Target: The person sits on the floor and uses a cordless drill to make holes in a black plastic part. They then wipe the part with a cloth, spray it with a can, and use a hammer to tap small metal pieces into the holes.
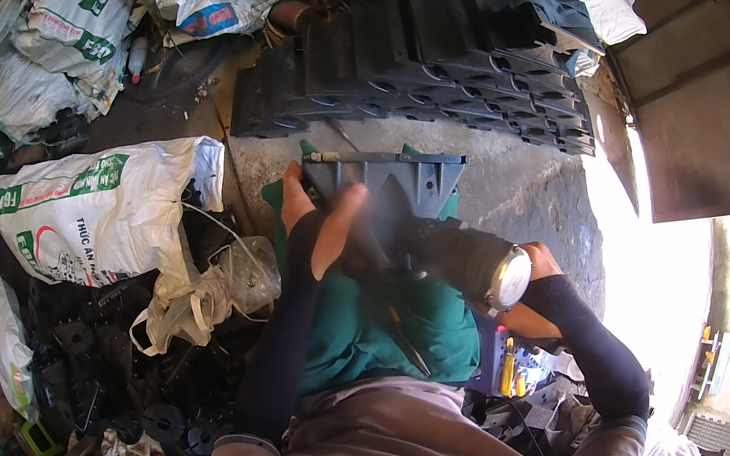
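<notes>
A dark grey moulded plastic part [434, 186] with ribs and holes rests over my green-clad lap. My left hand [324, 217] grips its left side, thumb on the near face and fingers around the edge. In my right hand [543, 261] is a dark cylindrical power tool [461, 255] with a round silver end; its exact kind I cannot make out. The tool's far end reaches the middle of the part, where a dark blur hides the contact. My right fingers are partly hidden behind the tool.
Stacked black plastic parts [410, 63] stand in rows ahead. To the left lie a white printed sack [101, 205], more sacks [78, 20] and a clear plastic bag [248, 272]. Black pieces [113, 370] cover the lower left floor. A yellow-handled tool [508, 370] lies by my right side.
</notes>
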`<action>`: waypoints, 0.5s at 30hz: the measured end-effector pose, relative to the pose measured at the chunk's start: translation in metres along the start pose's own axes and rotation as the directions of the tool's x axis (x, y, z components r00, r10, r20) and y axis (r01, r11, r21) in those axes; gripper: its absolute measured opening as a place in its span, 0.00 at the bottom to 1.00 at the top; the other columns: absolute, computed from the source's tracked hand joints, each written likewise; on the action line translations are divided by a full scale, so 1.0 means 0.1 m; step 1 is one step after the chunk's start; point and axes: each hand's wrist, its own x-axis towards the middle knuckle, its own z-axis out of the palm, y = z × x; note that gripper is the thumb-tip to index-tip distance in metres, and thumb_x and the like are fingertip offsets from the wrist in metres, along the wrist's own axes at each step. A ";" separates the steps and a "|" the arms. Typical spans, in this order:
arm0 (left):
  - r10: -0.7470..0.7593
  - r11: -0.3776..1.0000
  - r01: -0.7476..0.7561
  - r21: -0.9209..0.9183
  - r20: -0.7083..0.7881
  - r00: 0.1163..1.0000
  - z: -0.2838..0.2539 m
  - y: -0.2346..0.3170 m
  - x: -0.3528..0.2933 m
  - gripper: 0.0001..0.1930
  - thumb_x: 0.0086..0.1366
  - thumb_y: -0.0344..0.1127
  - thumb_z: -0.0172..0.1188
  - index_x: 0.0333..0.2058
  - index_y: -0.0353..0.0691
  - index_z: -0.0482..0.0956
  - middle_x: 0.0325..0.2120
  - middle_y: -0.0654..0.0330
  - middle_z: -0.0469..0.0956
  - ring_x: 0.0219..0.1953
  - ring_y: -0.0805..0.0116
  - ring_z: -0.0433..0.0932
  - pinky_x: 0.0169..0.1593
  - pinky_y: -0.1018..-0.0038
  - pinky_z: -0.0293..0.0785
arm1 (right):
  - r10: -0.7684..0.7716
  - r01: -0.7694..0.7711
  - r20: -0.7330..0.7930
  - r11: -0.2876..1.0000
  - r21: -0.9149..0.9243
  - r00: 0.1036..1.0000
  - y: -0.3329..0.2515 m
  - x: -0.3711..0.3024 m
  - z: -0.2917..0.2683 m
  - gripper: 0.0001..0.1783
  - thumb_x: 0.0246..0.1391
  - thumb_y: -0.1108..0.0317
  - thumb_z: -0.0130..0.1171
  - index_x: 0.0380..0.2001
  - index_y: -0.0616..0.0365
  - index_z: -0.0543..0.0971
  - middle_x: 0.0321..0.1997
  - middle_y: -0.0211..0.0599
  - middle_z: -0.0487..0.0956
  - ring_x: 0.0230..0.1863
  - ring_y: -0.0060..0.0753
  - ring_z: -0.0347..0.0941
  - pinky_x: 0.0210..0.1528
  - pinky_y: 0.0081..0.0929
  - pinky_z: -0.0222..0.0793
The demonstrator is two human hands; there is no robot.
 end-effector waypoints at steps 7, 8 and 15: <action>-0.006 1.000 0.006 0.016 -0.022 1.000 -0.01 0.00 -0.01 0.40 0.56 0.34 0.70 0.63 0.29 0.57 0.52 0.49 0.73 0.52 0.63 0.74 0.57 0.70 0.69 | -0.092 0.093 0.021 0.992 -0.091 0.996 -0.19 0.27 0.01 0.15 0.40 0.73 0.64 0.37 0.57 0.81 0.32 0.43 0.83 0.35 0.43 0.81 0.38 0.34 0.76; -0.005 1.000 0.005 0.015 -0.027 1.000 -0.02 0.01 -0.01 0.40 0.56 0.35 0.70 0.62 0.29 0.57 0.52 0.50 0.73 0.52 0.63 0.74 0.57 0.70 0.69 | -0.097 0.098 0.018 0.992 -0.080 0.995 -0.22 0.29 0.00 0.16 0.40 0.73 0.64 0.37 0.56 0.81 0.32 0.42 0.83 0.35 0.43 0.81 0.38 0.34 0.76; -0.104 0.986 0.102 -0.132 -0.005 0.995 0.00 0.09 0.00 0.46 0.47 0.43 0.74 0.60 0.27 0.61 0.52 0.42 0.72 0.53 0.50 0.74 0.58 0.61 0.68 | 0.065 -0.058 0.116 0.996 -0.061 0.991 -0.33 0.41 0.00 0.18 0.39 0.73 0.64 0.39 0.56 0.81 0.29 0.43 0.82 0.33 0.46 0.81 0.36 0.38 0.75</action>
